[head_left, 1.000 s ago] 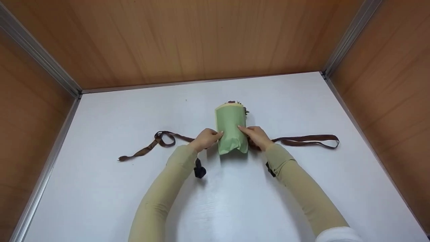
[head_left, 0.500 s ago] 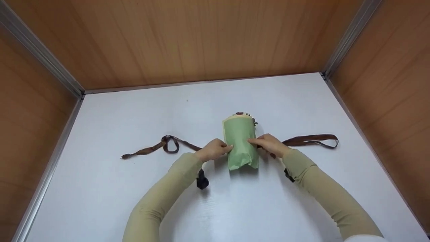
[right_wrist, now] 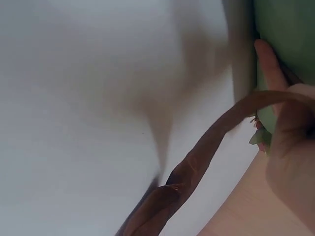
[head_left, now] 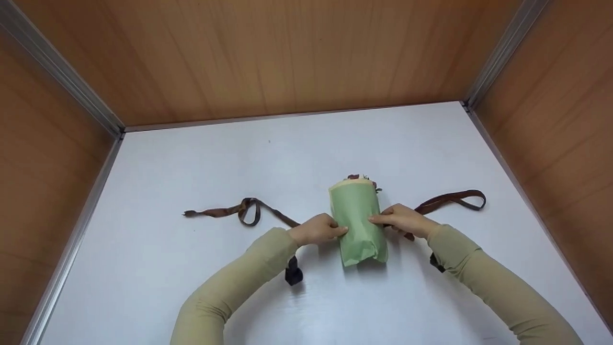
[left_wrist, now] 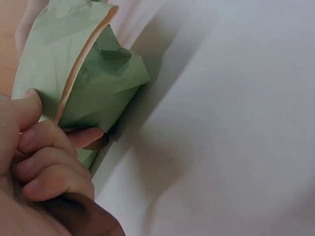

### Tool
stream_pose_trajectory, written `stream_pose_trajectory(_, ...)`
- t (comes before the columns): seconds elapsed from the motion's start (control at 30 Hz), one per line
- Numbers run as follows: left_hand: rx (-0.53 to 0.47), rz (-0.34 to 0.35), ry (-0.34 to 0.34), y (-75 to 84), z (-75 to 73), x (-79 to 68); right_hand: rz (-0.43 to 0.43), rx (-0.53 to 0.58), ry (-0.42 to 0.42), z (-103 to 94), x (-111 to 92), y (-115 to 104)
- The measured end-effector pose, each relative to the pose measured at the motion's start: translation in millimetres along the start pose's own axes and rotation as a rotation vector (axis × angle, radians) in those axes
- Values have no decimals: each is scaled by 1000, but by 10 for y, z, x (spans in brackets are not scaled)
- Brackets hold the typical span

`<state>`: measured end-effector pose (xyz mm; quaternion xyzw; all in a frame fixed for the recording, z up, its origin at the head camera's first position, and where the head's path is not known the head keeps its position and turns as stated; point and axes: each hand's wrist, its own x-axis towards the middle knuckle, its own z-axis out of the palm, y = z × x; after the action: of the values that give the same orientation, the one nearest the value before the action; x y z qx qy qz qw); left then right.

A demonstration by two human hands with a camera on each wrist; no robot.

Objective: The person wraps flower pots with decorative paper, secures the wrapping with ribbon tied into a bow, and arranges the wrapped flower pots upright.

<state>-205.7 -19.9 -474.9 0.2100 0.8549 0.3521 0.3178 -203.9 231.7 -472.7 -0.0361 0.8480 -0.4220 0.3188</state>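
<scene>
A small bouquet wrapped in green paper with a pale inner edge lies in front of me, its reddish flower tops at the far end. My left hand grips its left side, thumb on the front of the paper and fingers curled below. On the opposite side my right hand holds the wrap, thumb on the front. A brown ribbon runs into the right hand's grip. The same brown shows under the curled left fingers. Behind the bouquet the ribbon is hidden.
The ribbon's left end lies loosely looped on the white table, and its right end forms a long loop. Wooden panels with metal edge strips enclose the table at the back and both sides.
Both hands have brought the bouquet nearer to me and to the right. The ribbon's left end has been drawn slightly rightward, and its right-hand loop has tilted.
</scene>
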Motion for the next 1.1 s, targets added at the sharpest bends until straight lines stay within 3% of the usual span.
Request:
stream_pose_trajectory(0.23, -24, 15, 34, -40, 65, 8, -8, 8, 24, 31, -39, 63)
stream_pose_trajectory(0.53, -66, 24, 50, -77, 84, -7, -7, -159, 57, 53, -82, 41)
stream_pose_trajectory(0.63, -76, 20, 33, -92, 86, -18, -43, -242, 133, 80, -124, -6)
stream_pose_trajectory(0.73, -91, 12, 20, -105, 84, -23, -204, -335, 291, 130, -161, -33)
stream_pose_trajectory(0.87, -96, -6, 8, -108, 79, -23, -604, -508, 450, 218, -144, -39)
stream_pose_trajectory(0.97, -97, -9, -7, -100, 75, -23, -842, -622, 407, 283, -102, -53)
stream_pose_trajectory(1.03, -98, -9, -18, -97, 73, -25, -918, -666, 352, 323, -68, -69)
stream_pose_trajectory(1.1, -92, -10, -26, -96, 68, -31, -936, -665, 301, 352, -38, -85)
